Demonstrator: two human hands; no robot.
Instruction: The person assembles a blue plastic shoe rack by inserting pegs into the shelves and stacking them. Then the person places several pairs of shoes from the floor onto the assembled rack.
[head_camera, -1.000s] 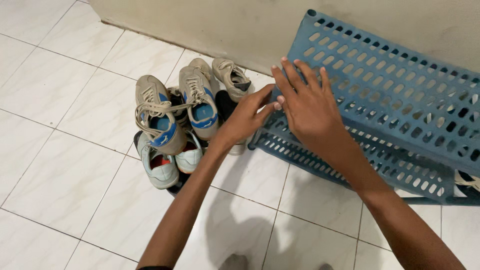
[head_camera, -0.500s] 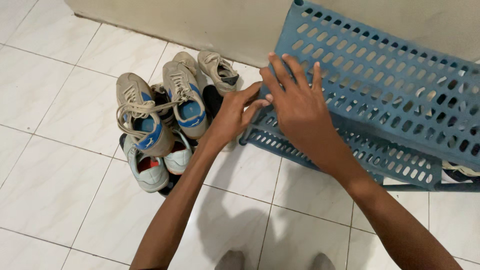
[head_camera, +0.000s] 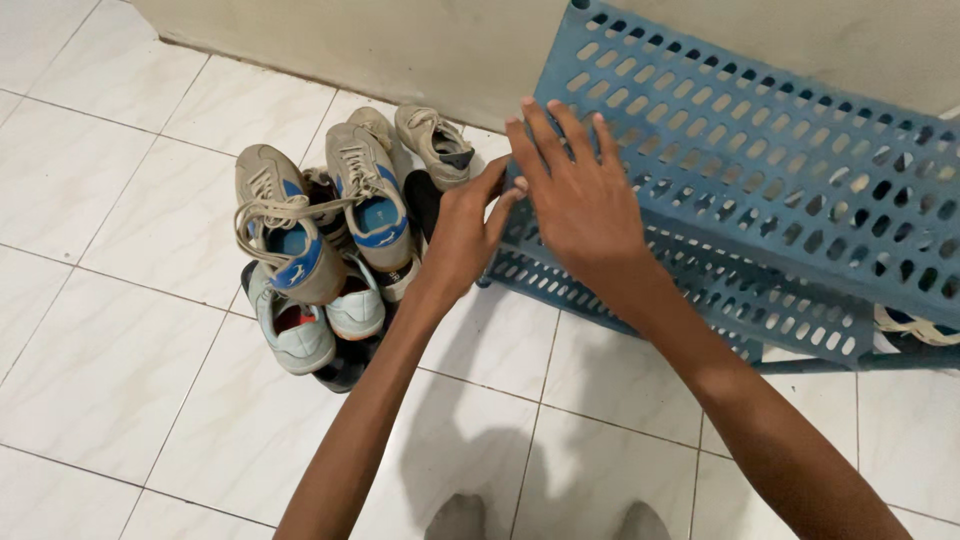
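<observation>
- Right now our right hand lies flat, fingers spread, on the top tier of the blue perforated plastic shoe rack, which stands on the white tiled floor against the beige wall. Nothing is clenched in it; it's just pressing on the tier.
- Our left hand is at the rack's left end, fingers curled loosely round the corner by the post. We honestly can't tell if it's really gripping or only touching.
- Just left of that sits the heap of shoes: two grey sneakers with blue insoles on top, a pale mint pair underneath, and a beige one nearer the wall.
- To do this bit well, we reckon: keep the flat palm steadying the top so the rack doesn't tip, get a proper hold on the corner with the left, and move it slowly, since that thin plastic probably flexes. Also mind the shoe pile right next to the corner.
- Versus a second ago: both hands have crept a little up and left along the tier, the left now tighter into the corner. The view has swung so the rack's end sits further left, and the shoes look unmoved.
</observation>
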